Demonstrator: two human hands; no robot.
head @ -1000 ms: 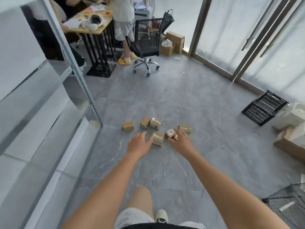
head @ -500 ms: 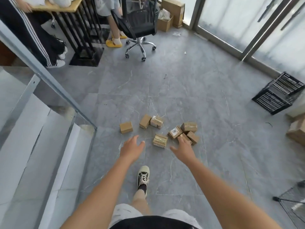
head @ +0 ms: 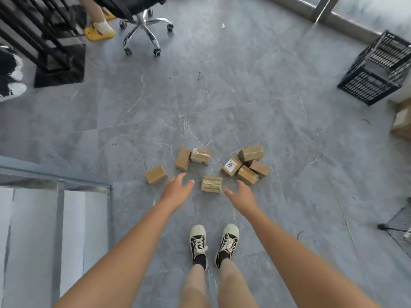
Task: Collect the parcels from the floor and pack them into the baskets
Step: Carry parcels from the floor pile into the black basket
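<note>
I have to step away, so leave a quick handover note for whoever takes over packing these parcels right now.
Left hand: open, holding nothing, reaching down.
Right hand: open, holding nothing.
Parcels: all eight on the floor. The taped parcel lies between the hands; one single parcel lies left, a pair behind, a cluster of four right.
Black crate: far right. A wire basket is at the right edge.
Done: nothing packed.
Left: pick up and pack every parcel.

Small taped brown cardboard parcel [head: 211, 184] on grey marble-tile floor [head: 244, 96]; left hand [head: 176, 189] and right hand [head: 241, 195] flanking it, fingers spread, holding nothing.
</note>
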